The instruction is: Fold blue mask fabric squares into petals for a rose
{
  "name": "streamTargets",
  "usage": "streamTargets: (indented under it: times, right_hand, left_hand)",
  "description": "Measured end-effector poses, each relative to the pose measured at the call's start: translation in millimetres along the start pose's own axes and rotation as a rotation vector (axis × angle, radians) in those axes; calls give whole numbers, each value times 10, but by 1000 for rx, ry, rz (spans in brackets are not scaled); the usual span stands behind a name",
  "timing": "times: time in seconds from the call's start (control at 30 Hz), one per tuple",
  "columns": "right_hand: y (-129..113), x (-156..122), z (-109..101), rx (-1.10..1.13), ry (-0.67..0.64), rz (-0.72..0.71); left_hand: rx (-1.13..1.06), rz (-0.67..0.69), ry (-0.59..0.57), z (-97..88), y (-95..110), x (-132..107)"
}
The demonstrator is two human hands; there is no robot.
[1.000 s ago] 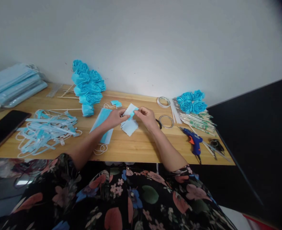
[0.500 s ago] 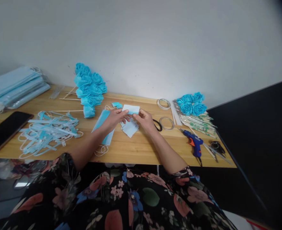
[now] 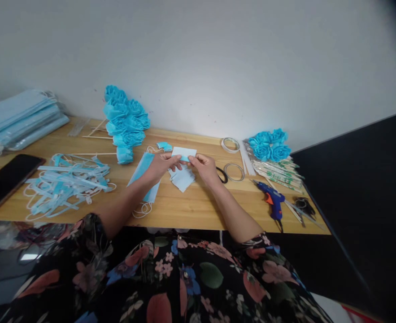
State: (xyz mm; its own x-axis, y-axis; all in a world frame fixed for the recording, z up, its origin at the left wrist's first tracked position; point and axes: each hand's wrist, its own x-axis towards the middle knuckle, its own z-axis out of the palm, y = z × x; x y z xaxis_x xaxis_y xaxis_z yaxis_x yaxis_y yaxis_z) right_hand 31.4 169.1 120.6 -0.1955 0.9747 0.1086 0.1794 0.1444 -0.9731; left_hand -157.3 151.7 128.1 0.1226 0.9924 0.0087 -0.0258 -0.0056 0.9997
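Note:
Between my two hands is a small rectangular piece of mask fabric (image 3: 184, 152), white with a blue strip folded along its near edge. My left hand (image 3: 162, 165) pinches its left side, thumb on top. On the other side, my right hand (image 3: 202, 166) grips the near right edge between thumb and fingers. Below the hands lies a small pile of pale cut fabric squares (image 3: 183, 178). A blue face mask (image 3: 151, 192) with white ear loops lies partly under my left forearm. Just beyond the left hand is a small blue scrap (image 3: 164, 146).
Blue fabric roses (image 3: 127, 121) on sticks stand at the back left; more roses (image 3: 269, 145) lie at right over packaged sticks (image 3: 280, 172). A blue glue gun (image 3: 273, 199), tape rolls (image 3: 230, 144), a heap of cut strips (image 3: 68, 184), a phone (image 3: 9, 181) and stacked masks (image 3: 23, 116) surround the hands.
My right thumb has shifted slightly inward along the fabric's near edge. Less of the blue strip shows now. The left hand holds nearly the same position.

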Motion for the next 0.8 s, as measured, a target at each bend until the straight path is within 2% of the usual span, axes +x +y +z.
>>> streamTargets:
  times: [0.33,0.8]
  right_hand:
    - [53,21,5,-26,18,-12]
    - [43,7,-1,-1,-3,5]
  left_hand:
    - [-1,30,-14,2,-2,7]
    - [-19,-12,19,13,17,10]
